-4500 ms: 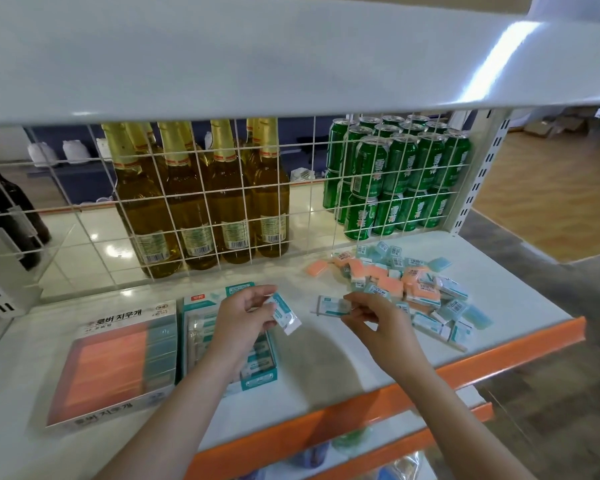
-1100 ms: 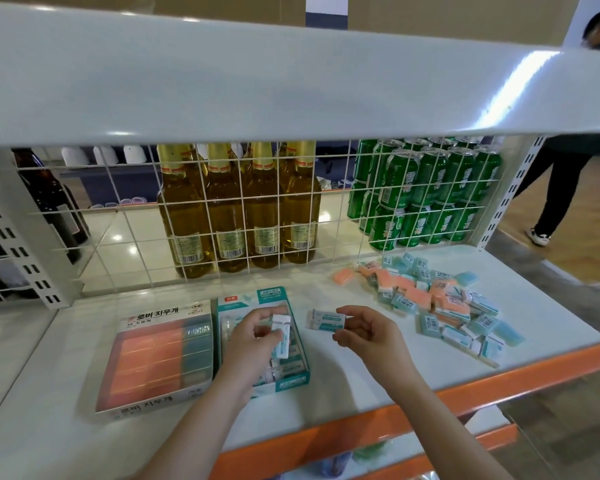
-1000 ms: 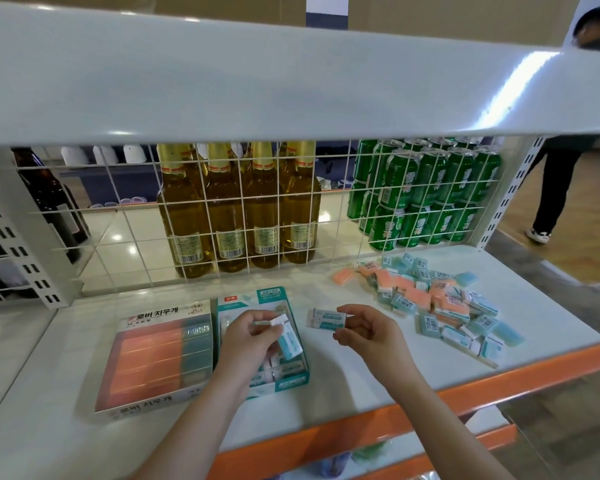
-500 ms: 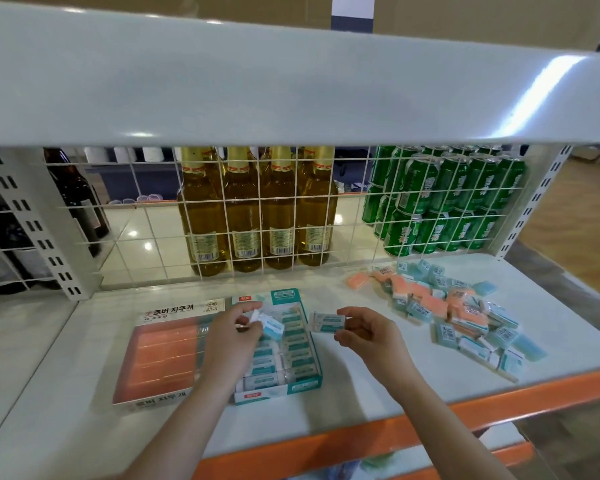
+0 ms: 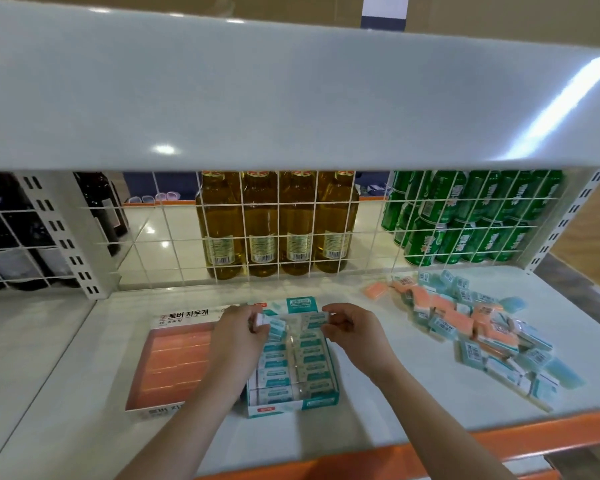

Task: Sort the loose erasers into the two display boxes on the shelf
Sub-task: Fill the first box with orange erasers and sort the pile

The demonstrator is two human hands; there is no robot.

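Both hands have moved over the teal cardboard display box (image 5: 293, 400): left hand (image 5: 238, 336) and right hand (image 5: 352, 332) are each pinching a teal-sleeved eraser (image 5: 274, 329) above its rows, likely for slotting in; loose erasers (image 5: 471, 327) are lying heaped on the shelf, right.

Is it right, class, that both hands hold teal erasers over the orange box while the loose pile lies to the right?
Not quite. The head view shows both hands, left and right, over the teal box, not the orange box. The loose pile does lie to the right.
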